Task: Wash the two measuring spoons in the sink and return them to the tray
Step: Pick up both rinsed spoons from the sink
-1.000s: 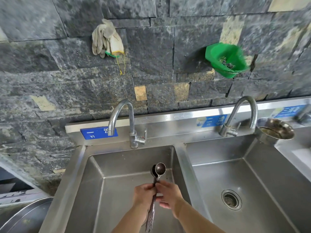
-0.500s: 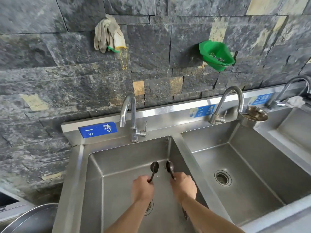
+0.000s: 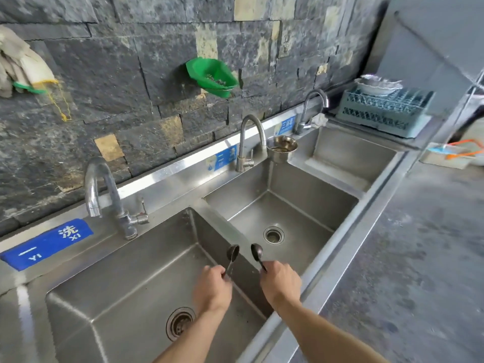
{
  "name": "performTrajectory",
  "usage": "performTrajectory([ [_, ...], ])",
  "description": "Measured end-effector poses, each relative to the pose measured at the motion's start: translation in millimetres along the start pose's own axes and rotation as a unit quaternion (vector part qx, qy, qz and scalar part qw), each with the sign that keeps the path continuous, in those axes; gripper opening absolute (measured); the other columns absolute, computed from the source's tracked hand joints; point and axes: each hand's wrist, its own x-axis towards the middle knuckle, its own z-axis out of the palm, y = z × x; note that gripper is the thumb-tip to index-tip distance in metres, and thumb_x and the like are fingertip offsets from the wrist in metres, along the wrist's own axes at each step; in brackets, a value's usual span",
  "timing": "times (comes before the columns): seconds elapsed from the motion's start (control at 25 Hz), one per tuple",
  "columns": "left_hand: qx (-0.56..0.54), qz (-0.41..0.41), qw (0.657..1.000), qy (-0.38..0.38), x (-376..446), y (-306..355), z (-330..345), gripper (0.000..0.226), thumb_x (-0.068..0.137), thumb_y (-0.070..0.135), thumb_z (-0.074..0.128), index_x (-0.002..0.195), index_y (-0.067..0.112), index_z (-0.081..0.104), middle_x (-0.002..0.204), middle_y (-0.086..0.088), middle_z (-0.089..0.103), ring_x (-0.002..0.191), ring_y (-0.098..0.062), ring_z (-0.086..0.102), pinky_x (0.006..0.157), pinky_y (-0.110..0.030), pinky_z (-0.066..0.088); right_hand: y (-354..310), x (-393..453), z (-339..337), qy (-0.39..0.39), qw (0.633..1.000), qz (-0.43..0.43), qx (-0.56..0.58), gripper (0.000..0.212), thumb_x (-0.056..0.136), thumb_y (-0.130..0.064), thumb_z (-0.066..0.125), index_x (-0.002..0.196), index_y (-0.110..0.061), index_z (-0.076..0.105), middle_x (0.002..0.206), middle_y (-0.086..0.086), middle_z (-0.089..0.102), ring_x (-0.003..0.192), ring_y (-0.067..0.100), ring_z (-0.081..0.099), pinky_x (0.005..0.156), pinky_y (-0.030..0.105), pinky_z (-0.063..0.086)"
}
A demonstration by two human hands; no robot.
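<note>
Since the earlier frame the view has swung right, so a third basin [image 3: 348, 155] and a blue-green dish rack [image 3: 385, 111] now show, and both hands sit nearer the divider between the first two basins; the left hand [image 3: 212, 289] is closed around the handle of the left measuring spoon [image 3: 232, 254], the right hand [image 3: 280, 282] closed around that of the right measuring spoon [image 3: 257, 252]; both bowls point away from the person, apart from each other, above the divider; the handles are hidden inside the fists; the tray cannot be made out; work gloves [image 3: 18, 69] are cut off at the left edge; a green container [image 3: 212, 77] hangs on the dark stone wall; the steel sink [image 3: 78, 305] has a curved faucet [image 3: 104, 195] behind the left basin; grey floor lies to the right.
</note>
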Motion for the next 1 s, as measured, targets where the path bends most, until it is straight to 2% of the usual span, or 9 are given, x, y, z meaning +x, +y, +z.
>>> performTrajectory([
  [0.12,-0.152,0.009,0.983,-0.105,-12,46,32,0.010,0.081,0.021,0.071,0.085,0.014,0.077,0.084,-0.007,0.078,0.081,-0.030,0.072,0.070,-0.035,0.058,56,-7,-23,-0.020,0.970,0.128,0.204,0.023,0.090,-0.028,0.049,0.088,-0.026,0.071,0.077,0.002,0.071,0.066,0.021,0.062,0.058,0.027,0.047],
  [0.24,-0.206,0.043,0.962,-0.173,-48,101,73,0.021,0.077,0.026,0.077,0.092,0.012,0.079,0.086,-0.005,0.079,0.083,-0.021,0.073,0.077,-0.029,0.055,124,-29,-50,0.017,0.862,0.231,0.451,0.025,0.089,-0.011,0.053,0.095,-0.018,0.076,0.074,0.007,0.070,0.056,0.020,0.057,0.051,0.029,0.044],
  [0.32,-0.252,0.046,0.941,-0.222,-82,137,102,0.025,0.076,0.026,0.079,0.094,0.009,0.079,0.086,-0.006,0.079,0.082,-0.018,0.070,0.081,-0.032,0.054,173,-52,-69,0.059,0.791,0.269,0.546,0.023,0.088,-0.004,0.054,0.098,-0.009,0.074,0.072,0.007,0.068,0.050,0.019,0.056,0.046,0.024,0.038],
  [0.4,-0.290,0.042,0.911,-0.290,-125,174,127,0.026,0.077,0.022,0.079,0.097,0.005,0.078,0.087,-0.013,0.077,0.081,-0.022,0.067,0.085,-0.039,0.055,221,-80,-90,0.109,0.753,0.291,0.579,0.019,0.090,-0.002,0.056,0.096,-0.006,0.073,0.075,0.011,0.070,0.053,0.021,0.063,0.046,0.022,0.044],
  [0.52,-0.314,0.054,0.873,-0.369,-194,225,157,0.027,0.080,0.018,0.077,0.102,0.002,0.075,0.098,-0.017,0.075,0.087,-0.021,0.065,0.092,-0.048,0.052,286,-126,-121,0.169,0.723,0.312,0.593,0.015,0.093,-0.004,0.057,0.091,-0.010,0.070,0.092,0.017,0.076,0.070,0.026,0.068,0.064,0.030,0.055],
  [0.6,-0.308,0.081,0.853,-0.413,-242,256,173,0.029,0.082,0.016,0.075,0.107,0.001,0.072,0.099,-0.014,0.074,0.087,-0.019,0.064,0.085,-0.042,0.052,329,-162,-139,0.192,0.699,0.321,0.609,0.014,0.095,-0.005,0.056,0.098,-0.007,0.069,0.095,0.017,0.075,0.074,0.026,0.067,0.070,0.035,0.055],
  [0.76,-0.291,0.123,0.819,-0.480,-331,305,198,0.019,0.083,0.016,0.074,0.100,0.010,0.073,0.084,-0.001,0.075,0.069,-0.010,0.065,0.060,-0.021,0.050,403,-236,-173,0.220,0.666,0.312,0.641,0.018,0.094,-0.001,0.058,0.106,-0.009,0.069,0.085,0.007,0.073,0.071,0.021,0.069,0.062,0.030,0.059],
  [0.88,-0.274,0.152,0.796,-0.517,-400,336,212,0.012,0.083,0.016,0.074,0.095,0.014,0.072,0.082,0.000,0.074,0.070,-0.013,0.065,0.059,-0.024,0.049,456,-297,-195,0.273,0.642,0.316,0.643,0.019,0.093,-0.001,0.059,0.098,-0.016,0.071,0.082,0.003,0.077,0.068,0.017,0.073,0.056,0.027,0.059],
  [1.0,-0.251,0.178,0.767,-0.563,-465,362,227,0.008,0.083,0.015,0.073,0.091,0.015,0.072,0.084,-0.002,0.076,0.073,-0.015,0.066,0.065,-0.029,0.050,501,-353,-211,0.324,0.610,0.329,0.644,0.020,0.093,-0.002,0.059,0.098,-0.017,0.072,0.092,0.007,0.080,0.082,0.024,0.076,0.066,0.033,0.063],
])
